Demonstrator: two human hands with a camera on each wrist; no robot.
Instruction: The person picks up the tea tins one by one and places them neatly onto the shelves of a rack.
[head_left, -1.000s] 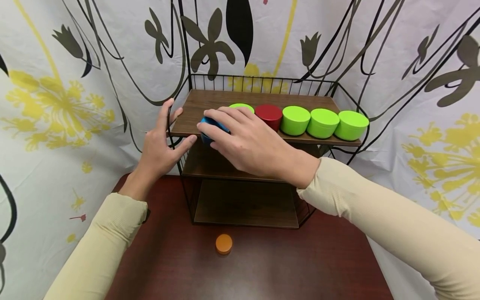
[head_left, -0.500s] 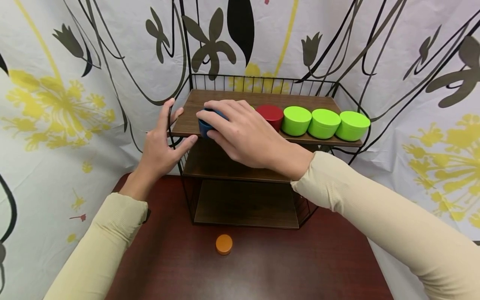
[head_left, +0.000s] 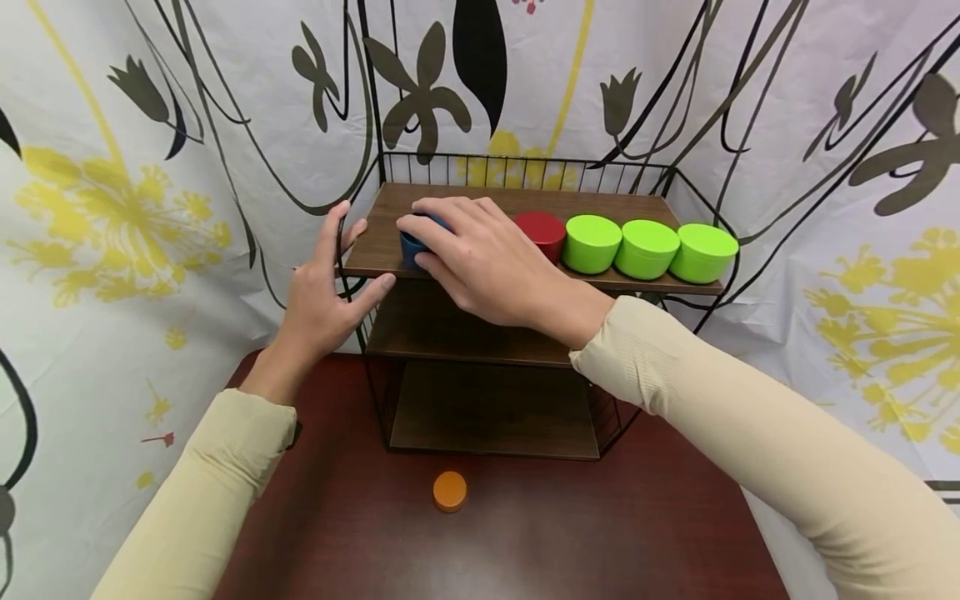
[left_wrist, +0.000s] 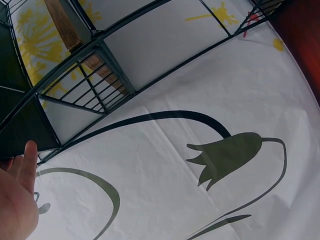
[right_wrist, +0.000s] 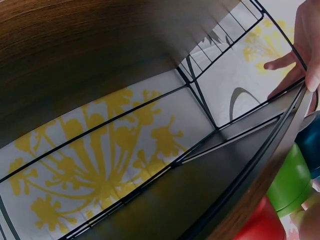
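Observation:
My right hand (head_left: 487, 262) grips a blue round tub (head_left: 415, 248) from above, at the left part of the brown top shelf (head_left: 378, 242). The hand covers much of the tub, which sits close over the shelf's front edge. A lime green tub (right_wrist: 290, 182) beside it, hidden by this hand in the head view, shows in the right wrist view. To its right stands a red tub (head_left: 542, 233). My left hand (head_left: 318, 296) touches the rack's left front corner, fingers straight and spread along the black wire frame, thumb by the shelf edge.
Farther right along the top shelf stand three lime green tubs (head_left: 647, 248). Below are a middle shelf (head_left: 465, 329) and a bottom shelf (head_left: 491, 408). On the dark red table (head_left: 562, 533) in front lies a small orange round lid or tub (head_left: 450, 492). Patterned fabric hangs behind.
My right hand has brought the blue tub up from just below the shelf edge onto the top shelf, next to the green one, which the hand now hides. My left hand has stayed put.

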